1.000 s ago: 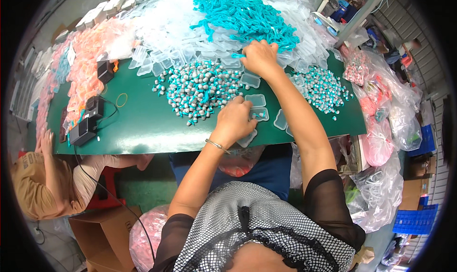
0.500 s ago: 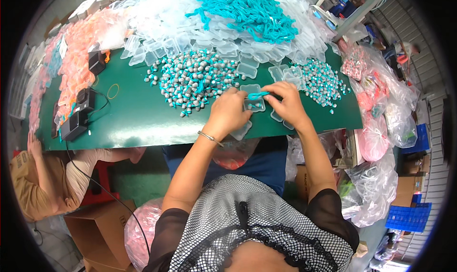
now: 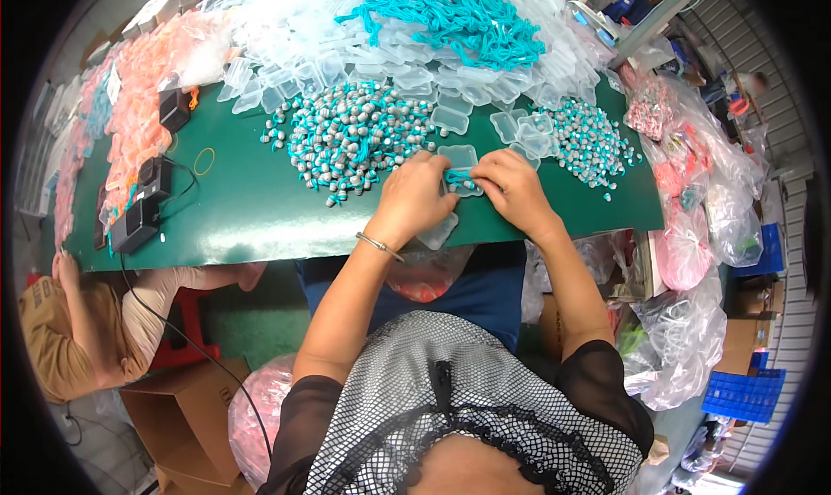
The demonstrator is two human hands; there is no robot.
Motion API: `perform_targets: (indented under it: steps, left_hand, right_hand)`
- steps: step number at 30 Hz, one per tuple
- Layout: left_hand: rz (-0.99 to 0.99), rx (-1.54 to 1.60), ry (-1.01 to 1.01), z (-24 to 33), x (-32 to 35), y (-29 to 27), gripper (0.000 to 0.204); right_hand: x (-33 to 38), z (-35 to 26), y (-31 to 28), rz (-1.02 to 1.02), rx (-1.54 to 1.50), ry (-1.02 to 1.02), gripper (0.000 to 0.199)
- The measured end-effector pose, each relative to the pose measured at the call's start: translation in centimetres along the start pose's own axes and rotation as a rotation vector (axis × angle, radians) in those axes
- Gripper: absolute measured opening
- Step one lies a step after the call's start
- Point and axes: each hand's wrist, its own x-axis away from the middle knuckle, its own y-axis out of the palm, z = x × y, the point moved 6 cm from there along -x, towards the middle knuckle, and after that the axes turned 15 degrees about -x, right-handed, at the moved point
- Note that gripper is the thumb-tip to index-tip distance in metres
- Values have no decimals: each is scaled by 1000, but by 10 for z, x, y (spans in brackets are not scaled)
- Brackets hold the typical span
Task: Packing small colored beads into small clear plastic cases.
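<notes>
Now your green table (image 3: 260, 218) spans the scene, with the heap of clear plastic cases (image 3: 329, 36) at its far side and the teal cord pile (image 3: 459, 10) far right; nearer lies the mound of grey-and-teal small pieces (image 3: 355, 136), just left of your hands; your left hand (image 3: 415, 196) and right hand (image 3: 511, 188) meet near the table's near edge, both pinching a teal cord (image 3: 456, 180) over a clear case (image 3: 459, 162); a spare case (image 3: 437, 234) lies under your left wrist.
</notes>
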Motion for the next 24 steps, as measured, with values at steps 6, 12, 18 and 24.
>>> perform_targets:
  steps: [6, 12, 18, 24]
  left_hand:
    - [-13, -2, 3, -1, 1, 0, 42]
    - [-22, 17, 6, -1, 0, 0, 37]
    - [-49, 30, 5, -1, 1, -2, 34]
    - [-20, 64, 26, -1, -2, 0, 39]
  right_hand:
    - [6, -26, 2, -62, 274, -176, 22]
    - [10, -30, 7, -39, 364, -220, 23]
    - [-7, -15, -3, 65, 223, -27, 22]
    - [-20, 16, 0, 11, 141, 92, 24]
